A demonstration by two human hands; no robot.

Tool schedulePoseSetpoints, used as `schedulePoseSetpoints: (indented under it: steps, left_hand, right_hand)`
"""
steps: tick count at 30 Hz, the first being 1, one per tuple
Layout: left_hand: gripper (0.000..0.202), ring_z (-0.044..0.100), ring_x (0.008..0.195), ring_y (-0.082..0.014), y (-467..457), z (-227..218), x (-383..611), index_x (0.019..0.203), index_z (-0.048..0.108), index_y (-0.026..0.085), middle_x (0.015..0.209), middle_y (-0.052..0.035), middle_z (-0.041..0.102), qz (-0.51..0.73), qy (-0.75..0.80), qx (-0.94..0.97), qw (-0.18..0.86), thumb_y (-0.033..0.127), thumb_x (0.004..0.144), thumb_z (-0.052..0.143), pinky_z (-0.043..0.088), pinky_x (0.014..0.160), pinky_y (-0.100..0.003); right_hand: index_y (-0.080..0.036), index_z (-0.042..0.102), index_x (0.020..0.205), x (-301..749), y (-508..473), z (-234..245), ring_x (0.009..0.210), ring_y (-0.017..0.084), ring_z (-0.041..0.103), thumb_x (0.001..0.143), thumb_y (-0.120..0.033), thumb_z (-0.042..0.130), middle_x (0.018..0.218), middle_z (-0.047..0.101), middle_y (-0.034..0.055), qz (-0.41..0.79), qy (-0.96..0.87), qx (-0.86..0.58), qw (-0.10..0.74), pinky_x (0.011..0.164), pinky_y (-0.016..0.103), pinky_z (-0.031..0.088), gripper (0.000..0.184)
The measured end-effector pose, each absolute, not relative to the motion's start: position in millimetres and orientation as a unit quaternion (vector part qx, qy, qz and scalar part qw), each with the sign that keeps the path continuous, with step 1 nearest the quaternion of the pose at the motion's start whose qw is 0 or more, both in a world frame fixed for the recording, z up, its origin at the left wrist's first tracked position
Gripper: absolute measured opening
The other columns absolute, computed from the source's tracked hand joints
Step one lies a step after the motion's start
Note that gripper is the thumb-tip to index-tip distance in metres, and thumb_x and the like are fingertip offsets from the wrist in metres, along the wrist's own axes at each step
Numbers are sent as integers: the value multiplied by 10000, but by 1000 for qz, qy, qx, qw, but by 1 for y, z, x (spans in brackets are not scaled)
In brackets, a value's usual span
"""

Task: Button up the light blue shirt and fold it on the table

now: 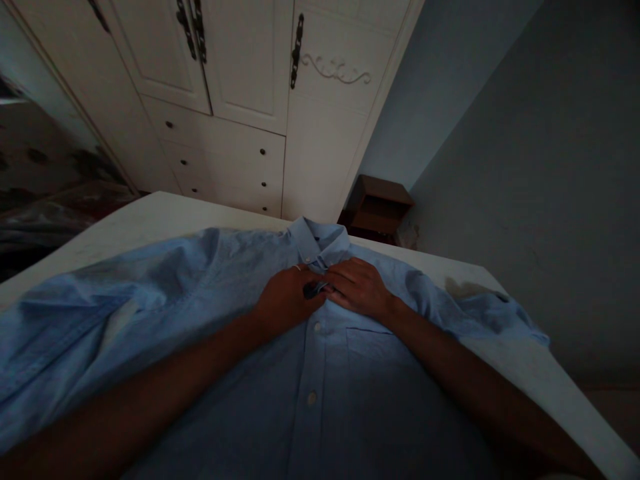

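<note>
A light blue button-up shirt [210, 313] lies spread face up on a white table [150, 217], collar [320, 243] pointing away from me. Both hands meet on the button placket just below the collar. My left hand [287, 297] has its fingers curled, pinching the shirt's front edge. My right hand [360, 287] is also closed on the placket, fingers pressed against the left hand's. Lower white buttons [312, 398] run down the front, and a chest pocket [370, 343] sits under my right wrist.
A white wardrobe [240, 100] with drawers and dark handles stands behind the table. A small brown nightstand [377, 207] is in the corner by the grey wall. Dark bedding [45, 213] lies to the left. The table's right edge [575, 393] runs diagonally.
</note>
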State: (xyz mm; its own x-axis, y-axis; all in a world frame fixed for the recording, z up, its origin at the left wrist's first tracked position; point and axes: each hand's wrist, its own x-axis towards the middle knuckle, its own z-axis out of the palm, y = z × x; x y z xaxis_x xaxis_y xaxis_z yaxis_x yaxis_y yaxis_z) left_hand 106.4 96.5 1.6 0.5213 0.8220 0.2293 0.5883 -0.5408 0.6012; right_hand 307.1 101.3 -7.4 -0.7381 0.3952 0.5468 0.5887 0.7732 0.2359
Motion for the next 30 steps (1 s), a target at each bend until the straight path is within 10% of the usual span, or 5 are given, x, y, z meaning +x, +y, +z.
schedulePoseSetpoints:
  steps: [30]
  left_hand:
    - [230, 616, 807, -176, 98, 0, 107, 874, 711, 188, 846, -24, 689, 307, 439, 786, 308, 222, 852, 484, 463, 768, -295]
  right_hand:
    - [-180, 676, 888, 309, 99, -4, 749, 135, 644, 916, -217, 566, 863, 720, 47, -206, -900, -245, 295, 658, 244, 504, 120]
